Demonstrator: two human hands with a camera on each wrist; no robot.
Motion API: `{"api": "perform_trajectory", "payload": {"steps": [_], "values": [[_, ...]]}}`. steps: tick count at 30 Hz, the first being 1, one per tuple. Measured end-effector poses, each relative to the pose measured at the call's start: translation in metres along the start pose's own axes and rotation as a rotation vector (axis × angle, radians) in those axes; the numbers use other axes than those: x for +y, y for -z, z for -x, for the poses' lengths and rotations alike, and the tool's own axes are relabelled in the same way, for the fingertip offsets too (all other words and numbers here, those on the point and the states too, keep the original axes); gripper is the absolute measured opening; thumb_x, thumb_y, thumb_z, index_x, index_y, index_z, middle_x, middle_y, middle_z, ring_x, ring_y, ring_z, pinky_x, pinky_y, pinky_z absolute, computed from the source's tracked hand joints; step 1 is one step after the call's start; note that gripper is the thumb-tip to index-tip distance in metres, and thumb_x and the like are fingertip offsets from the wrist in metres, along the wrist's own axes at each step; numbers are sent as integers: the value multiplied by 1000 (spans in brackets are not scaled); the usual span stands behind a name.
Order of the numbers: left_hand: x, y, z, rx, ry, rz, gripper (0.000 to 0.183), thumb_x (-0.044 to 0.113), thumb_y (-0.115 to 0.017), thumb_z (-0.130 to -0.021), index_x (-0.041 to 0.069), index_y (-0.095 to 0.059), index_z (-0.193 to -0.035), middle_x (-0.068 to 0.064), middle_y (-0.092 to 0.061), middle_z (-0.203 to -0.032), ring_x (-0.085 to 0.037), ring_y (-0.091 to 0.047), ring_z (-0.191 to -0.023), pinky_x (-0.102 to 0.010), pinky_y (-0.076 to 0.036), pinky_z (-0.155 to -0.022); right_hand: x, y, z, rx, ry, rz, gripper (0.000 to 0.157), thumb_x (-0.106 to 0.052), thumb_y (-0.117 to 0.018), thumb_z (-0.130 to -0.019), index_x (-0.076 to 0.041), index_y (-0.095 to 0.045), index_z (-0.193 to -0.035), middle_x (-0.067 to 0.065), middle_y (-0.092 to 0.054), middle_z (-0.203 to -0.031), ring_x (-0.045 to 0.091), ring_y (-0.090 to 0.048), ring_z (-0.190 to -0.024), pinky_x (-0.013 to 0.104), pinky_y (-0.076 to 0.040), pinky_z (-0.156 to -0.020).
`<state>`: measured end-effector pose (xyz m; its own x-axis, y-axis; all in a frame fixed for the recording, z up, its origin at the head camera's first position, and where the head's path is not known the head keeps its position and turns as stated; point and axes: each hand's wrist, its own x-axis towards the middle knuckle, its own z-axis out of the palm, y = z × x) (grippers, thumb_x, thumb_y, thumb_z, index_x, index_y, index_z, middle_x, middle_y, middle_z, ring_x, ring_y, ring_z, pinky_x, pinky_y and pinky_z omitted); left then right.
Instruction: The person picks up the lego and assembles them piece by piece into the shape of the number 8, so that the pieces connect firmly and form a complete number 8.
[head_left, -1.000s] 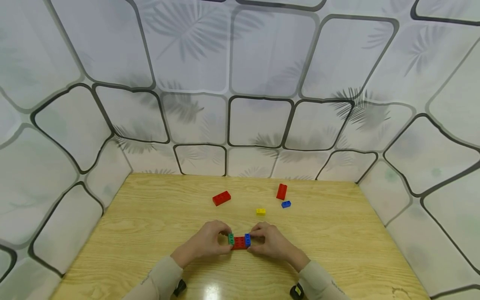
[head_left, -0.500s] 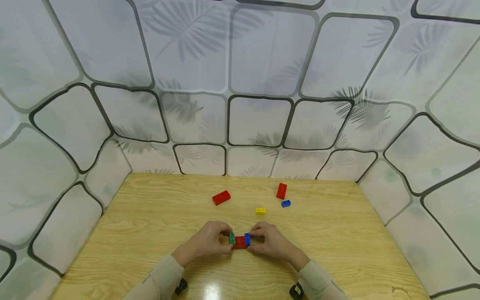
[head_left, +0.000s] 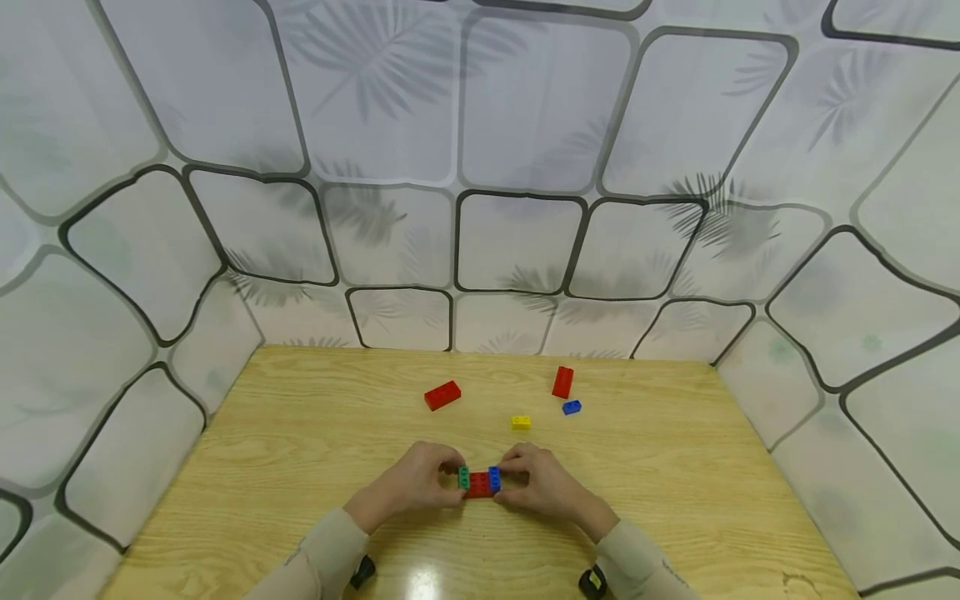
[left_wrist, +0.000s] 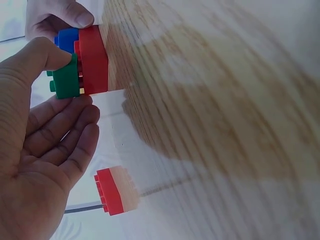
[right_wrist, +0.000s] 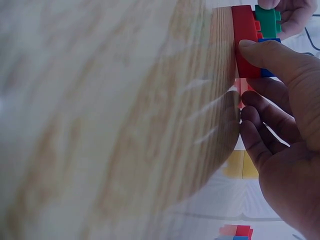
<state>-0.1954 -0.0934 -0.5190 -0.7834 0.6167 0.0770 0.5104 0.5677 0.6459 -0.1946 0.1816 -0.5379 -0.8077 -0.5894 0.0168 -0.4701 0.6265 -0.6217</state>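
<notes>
On the bench [head_left: 300,417], between the two hands, the red base brick [left_wrist: 96,62] is laid flat, studs up. The green two-stud brick [left_wrist: 66,82] is pinched between the thumb and fingers of the left hand [head_left: 411,482] over the left end, and a thin gap is seen beneath it — so it is judged to be not fully seated. The right end, where the blue two-stud brick [head_left: 494,479] is set crosswise, is gripped by the fingers of the right hand [head_left: 551,483], the thumb pressed against the red side. The step in hand is taken to be the fitting of the green brick. For the next move, squared alignment and even downward pressure are called for — with the base braced from the right. Farther back, a yellow brick [head_left: 521,422], a small blue brick [head_left: 572,407] and two spare red bricks [head_left: 442,396] are set apart.
</notes>
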Motion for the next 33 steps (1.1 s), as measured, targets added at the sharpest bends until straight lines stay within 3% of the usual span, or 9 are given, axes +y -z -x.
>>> {"api": "perform_trajectory", "payload": {"steps": [20, 33], "values": [[-7, -4, 1, -5, 11, 67, 34, 27, -86, -89, 6, -79, -114, -3, -79, -108, -10, -70, -93, -25, -58, -83, 1, 0, 0, -3, -4, 8, 42, -35, -83, -93, -9, -78, -125, -5, -68, -118, 13, -61, -109, 31, -54, -95], [-11, -5, 5, 36, -16, 91, 36, 24, -88, -88, 1, -80, -115, -10, -81, -109, -14, -74, -95, -24, -60, -81, -1, -1, 0, -5, -15, 17, 44, -37, -82, -93, -9, -77, -127, -5, -67, -119, 14, -61, -109, 32, -54, -95]]}}
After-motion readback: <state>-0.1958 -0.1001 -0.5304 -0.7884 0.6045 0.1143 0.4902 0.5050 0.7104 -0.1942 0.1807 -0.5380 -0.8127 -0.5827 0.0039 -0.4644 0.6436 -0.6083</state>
